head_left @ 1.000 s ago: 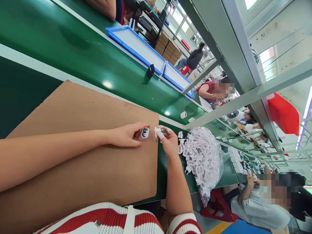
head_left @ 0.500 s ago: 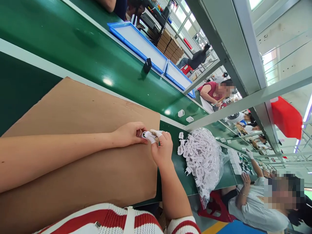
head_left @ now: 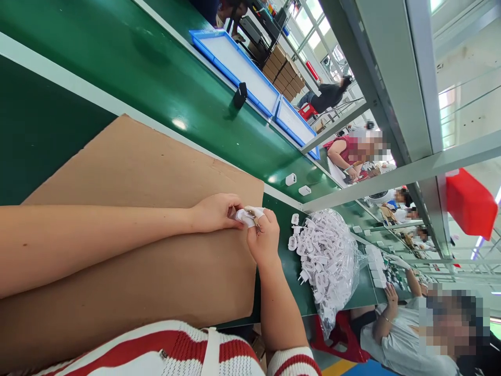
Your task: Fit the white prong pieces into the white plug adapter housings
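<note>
Evidently a small white casing [head_left: 236, 213] is in work, held between both hands above the right end of the brown cardboard sheet [head_left: 176, 172]. Left hand [head_left: 215, 213]: thumb and fingers curled round its left part. Right hand [head_left: 264, 235]: thumb and finger, in white covers, pinched at its right end; details there hidden. Long axis, as far as visible, runs roughly crosswise, left grip toward right fingertips; which end is open, cannot tell. Right of the right hand, a clear bag of white plug parts [head_left: 329, 256]. Beyond the cardboard, two white casings [head_left: 290, 179] near each other on green surface.
</note>
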Demonstrator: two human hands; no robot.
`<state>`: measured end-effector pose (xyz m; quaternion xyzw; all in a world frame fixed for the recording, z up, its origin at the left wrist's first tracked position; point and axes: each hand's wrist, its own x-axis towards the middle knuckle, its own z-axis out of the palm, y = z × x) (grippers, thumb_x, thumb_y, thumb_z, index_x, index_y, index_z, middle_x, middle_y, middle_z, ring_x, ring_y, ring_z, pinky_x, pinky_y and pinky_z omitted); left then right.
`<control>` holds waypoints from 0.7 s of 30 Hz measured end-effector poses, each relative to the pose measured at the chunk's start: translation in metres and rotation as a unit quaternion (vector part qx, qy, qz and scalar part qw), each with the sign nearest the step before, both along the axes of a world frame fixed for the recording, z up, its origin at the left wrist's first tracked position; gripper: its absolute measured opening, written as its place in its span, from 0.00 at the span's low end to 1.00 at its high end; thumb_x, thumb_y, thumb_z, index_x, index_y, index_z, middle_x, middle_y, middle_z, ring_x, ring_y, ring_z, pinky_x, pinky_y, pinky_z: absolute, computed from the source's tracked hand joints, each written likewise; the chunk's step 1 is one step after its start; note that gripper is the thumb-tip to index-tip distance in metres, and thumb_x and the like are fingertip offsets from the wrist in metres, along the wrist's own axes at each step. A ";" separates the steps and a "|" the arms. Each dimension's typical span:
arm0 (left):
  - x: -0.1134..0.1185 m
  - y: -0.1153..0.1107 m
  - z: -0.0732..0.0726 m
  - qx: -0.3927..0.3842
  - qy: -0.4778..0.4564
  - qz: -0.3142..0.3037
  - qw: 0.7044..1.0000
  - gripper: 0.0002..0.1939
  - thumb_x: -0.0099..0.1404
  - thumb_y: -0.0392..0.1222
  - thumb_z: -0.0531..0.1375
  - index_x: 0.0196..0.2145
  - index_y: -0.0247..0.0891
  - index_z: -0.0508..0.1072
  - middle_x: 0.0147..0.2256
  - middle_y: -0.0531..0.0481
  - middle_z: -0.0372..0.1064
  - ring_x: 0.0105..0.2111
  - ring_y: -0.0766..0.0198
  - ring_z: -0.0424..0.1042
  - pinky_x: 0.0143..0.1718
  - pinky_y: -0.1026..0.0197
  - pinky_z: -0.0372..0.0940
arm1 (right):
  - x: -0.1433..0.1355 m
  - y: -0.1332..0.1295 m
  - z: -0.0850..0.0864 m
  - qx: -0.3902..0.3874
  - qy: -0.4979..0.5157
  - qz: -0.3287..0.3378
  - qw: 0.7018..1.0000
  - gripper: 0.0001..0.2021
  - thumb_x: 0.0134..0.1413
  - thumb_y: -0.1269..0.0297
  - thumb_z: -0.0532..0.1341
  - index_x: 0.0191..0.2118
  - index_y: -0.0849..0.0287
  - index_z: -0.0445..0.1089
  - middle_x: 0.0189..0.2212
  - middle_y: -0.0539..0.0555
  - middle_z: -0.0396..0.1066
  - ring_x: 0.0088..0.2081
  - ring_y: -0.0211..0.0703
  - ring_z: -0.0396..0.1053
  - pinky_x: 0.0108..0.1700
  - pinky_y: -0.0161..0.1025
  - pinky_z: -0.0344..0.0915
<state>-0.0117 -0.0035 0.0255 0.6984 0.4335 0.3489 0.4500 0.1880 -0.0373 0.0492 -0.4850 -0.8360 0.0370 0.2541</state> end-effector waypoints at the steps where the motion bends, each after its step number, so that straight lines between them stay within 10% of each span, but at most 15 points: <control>1: 0.000 0.000 0.000 0.001 -0.002 -0.001 1.000 0.24 0.52 0.65 0.67 0.28 0.40 0.69 0.30 0.50 0.69 0.31 0.58 0.68 0.31 0.58 0.60 | -0.001 0.001 0.000 -0.002 -0.009 -0.002 1.000 0.21 0.57 0.78 0.58 0.53 0.56 0.78 0.42 0.58 0.77 0.46 0.50 0.72 0.48 0.44 0.71; 10: 0.002 -0.002 0.002 -0.013 -0.009 0.004 1.000 0.26 0.51 0.66 0.68 0.29 0.40 0.71 0.28 0.52 0.69 0.29 0.60 0.67 0.29 0.60 0.60 | -0.001 0.010 0.008 -0.003 -0.086 -0.018 0.996 0.15 0.52 0.78 0.61 0.40 0.53 0.80 0.34 0.53 0.76 0.39 0.47 0.71 0.44 0.41 0.65; 21: 0.007 -0.005 -0.002 -0.003 0.014 0.035 0.999 0.26 0.51 0.67 0.66 0.30 0.40 0.72 0.28 0.51 0.69 0.28 0.60 0.66 0.29 0.60 0.59 | -0.010 0.008 -0.001 -0.007 -0.048 -0.071 0.996 0.16 0.51 0.77 0.62 0.39 0.49 0.80 0.32 0.49 0.76 0.39 0.44 0.74 0.67 0.44 0.62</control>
